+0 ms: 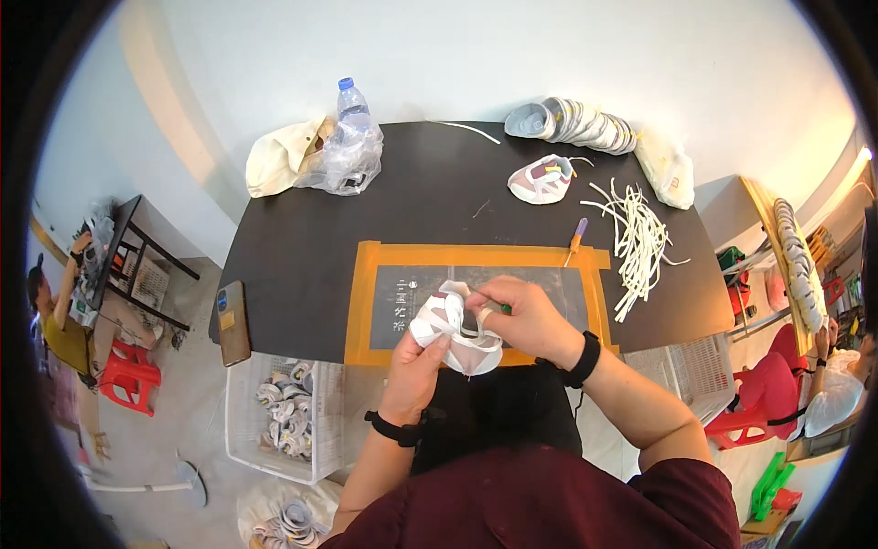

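Note:
Above the near edge of the table, my left hand [416, 371] grips a white and pale pink shoe upper [471, 357], thumb pressed on its side. My right hand [535, 320] is closed at the upper's opening, around a thin tool with a green handle [506, 309]. Its tip is hard to make out among the upper's edges. Farther off, another shoe upper [540, 180], with maroon and yellow parts, lies on the table with a lace end sticking out. A purple and orange handled awl [576, 240] rests to the right of my hands, beside a pile of white laces [636, 242].
Orange tape [366, 293] frames a sheet on the dark table [421, 201]. Nested uppers [585, 126], a bottle [352, 105], a plastic bag [346, 160] and a cream hat [283, 157] line the back. A phone [232, 320] lies left; a crate of uppers [247, 412] stands below. People work both sides.

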Action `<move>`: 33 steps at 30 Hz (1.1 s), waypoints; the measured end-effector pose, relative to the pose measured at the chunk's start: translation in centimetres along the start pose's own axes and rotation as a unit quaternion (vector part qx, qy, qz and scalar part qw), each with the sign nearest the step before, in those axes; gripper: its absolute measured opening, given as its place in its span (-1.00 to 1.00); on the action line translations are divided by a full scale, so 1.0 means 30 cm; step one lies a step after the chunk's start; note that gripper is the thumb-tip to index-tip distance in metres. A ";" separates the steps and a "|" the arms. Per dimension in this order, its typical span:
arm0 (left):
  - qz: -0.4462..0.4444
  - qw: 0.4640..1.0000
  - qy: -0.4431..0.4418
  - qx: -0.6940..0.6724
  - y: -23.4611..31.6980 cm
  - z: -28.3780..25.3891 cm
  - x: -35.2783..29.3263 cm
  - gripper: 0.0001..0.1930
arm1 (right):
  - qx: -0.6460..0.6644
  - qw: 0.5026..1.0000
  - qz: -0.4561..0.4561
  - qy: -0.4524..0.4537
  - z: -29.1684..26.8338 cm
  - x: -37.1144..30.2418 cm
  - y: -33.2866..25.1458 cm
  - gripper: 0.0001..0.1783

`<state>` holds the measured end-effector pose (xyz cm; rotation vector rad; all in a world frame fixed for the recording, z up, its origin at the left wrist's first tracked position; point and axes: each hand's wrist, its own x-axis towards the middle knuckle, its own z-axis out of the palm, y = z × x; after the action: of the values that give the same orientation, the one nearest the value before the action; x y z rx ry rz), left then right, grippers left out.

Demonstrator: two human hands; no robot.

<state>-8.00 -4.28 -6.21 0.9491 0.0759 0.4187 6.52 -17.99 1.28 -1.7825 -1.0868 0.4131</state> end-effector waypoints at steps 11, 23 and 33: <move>-0.016 0.999 -0.004 0.035 -0.010 -0.012 -0.012 -0.56 | 0.110 0.988 0.033 -0.099 0.019 -0.044 0.038 -0.84; -0.008 0.997 0.026 0.071 -0.010 0.000 -0.003 -0.61 | 0.179 0.962 0.140 -0.154 0.039 -0.018 0.077 -0.80; -0.036 0.998 0.044 0.037 0.004 0.011 0.009 -0.62 | 0.167 0.951 0.191 -0.174 0.014 0.012 0.047 -0.82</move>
<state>-7.71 -4.37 -5.88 0.9970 0.2055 0.3933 7.12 -17.64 -0.06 -1.6424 -0.8334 1.1170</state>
